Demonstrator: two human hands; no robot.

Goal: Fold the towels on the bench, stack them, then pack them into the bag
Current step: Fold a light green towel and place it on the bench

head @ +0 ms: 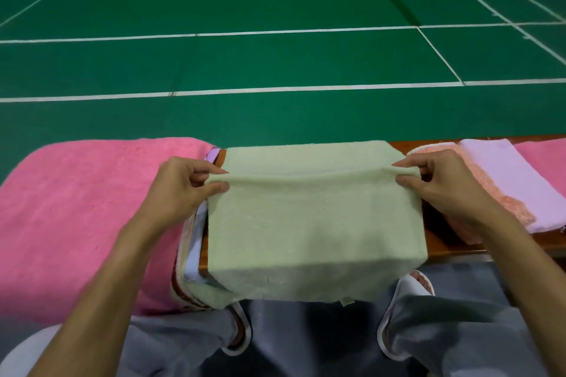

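A pale green towel (315, 223) lies across the wooden bench (441, 242) in front of me, its near part hanging over the bench's front edge. My left hand (180, 190) pinches a raised fold at the towel's left side. My right hand (444, 184) pinches the same fold at the right side. A large pink towel (82, 217) lies spread to the left. To the right sits a stack with a folded lilac towel (505, 180) on top of an orange one (487, 190). No bag is in view.
More towel edges, lilac and striped, show under the green towel's left side (191, 257). Another pink towel (545, 156) lies at the far right. My knees and white slippers (407, 288) are below the bench. Green court floor (275, 64) stretches beyond.
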